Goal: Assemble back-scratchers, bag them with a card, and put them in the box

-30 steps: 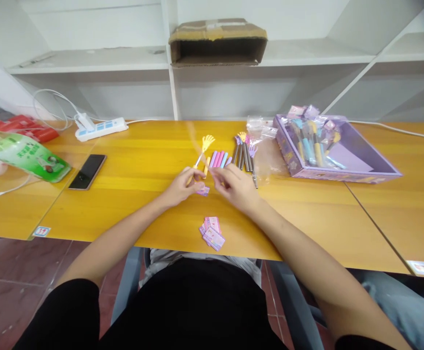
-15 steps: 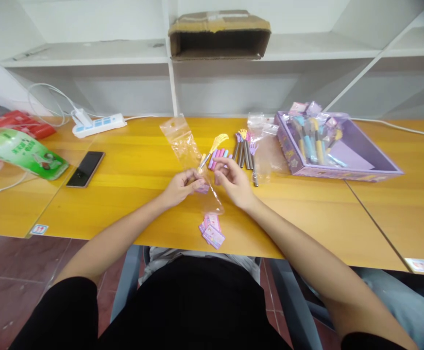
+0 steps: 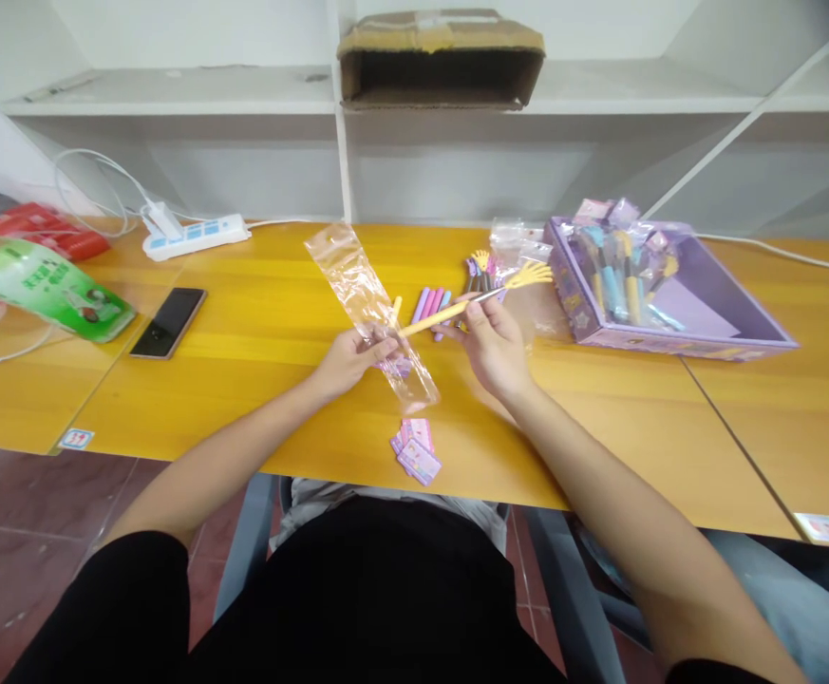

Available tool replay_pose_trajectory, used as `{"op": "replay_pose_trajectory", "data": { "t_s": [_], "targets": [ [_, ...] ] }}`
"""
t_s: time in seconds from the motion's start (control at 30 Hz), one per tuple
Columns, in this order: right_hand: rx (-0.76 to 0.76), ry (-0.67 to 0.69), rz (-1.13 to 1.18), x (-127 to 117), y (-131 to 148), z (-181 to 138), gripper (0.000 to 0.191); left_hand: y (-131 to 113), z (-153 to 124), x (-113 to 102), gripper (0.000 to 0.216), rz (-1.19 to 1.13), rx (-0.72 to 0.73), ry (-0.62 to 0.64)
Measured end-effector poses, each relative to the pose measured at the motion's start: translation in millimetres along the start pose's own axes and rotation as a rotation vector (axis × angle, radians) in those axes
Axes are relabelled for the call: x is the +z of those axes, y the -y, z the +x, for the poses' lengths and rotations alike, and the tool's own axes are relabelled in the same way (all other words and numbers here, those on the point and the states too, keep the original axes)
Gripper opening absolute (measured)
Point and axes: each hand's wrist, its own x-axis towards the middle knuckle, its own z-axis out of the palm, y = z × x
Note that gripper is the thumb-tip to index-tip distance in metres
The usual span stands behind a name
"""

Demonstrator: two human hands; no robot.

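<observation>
From the right hand [image 3: 498, 353], I see bare tabletop [image 3: 620, 432] at four o'clock; purple box [image 3: 695, 349] blocks two, cards [image 3: 418, 451] seven, plastic bag [image 3: 367, 299] nine.

A black shirt [image 3: 378, 598] sits at 6 o'clock, its short left sleeve [image 3: 129, 594] at 8 o'clock and right sleeve [image 3: 713, 673] at 4. Light grey cloth [image 3: 316, 503] peeks out past its front. The left hand [image 3: 348, 365] and right hand [image 3: 497, 353] are bare.
</observation>
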Motion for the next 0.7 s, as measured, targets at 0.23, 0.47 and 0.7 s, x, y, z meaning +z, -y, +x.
{"op": "replay_pose_trajectory", "data": {
  "t_s": [0.23, 0.47, 0.7],
  "targets": [
    [0.031, 0.257, -0.127, -1, 9, -12, 0.038, 2, 10, -16, 0.044, 0.006, 0.056, -0.318],
    [-0.096, 0.684, -0.699, 8, 21, -24, 0.04, -6, 15, -26, 0.045, -0.089, 0.12, -0.498],
    [-0.107, 0.615, -0.847, -2, 18, -16, 0.041, -20, 18, -35, 0.043, -0.191, 0.155, -0.598]
  ]
}}
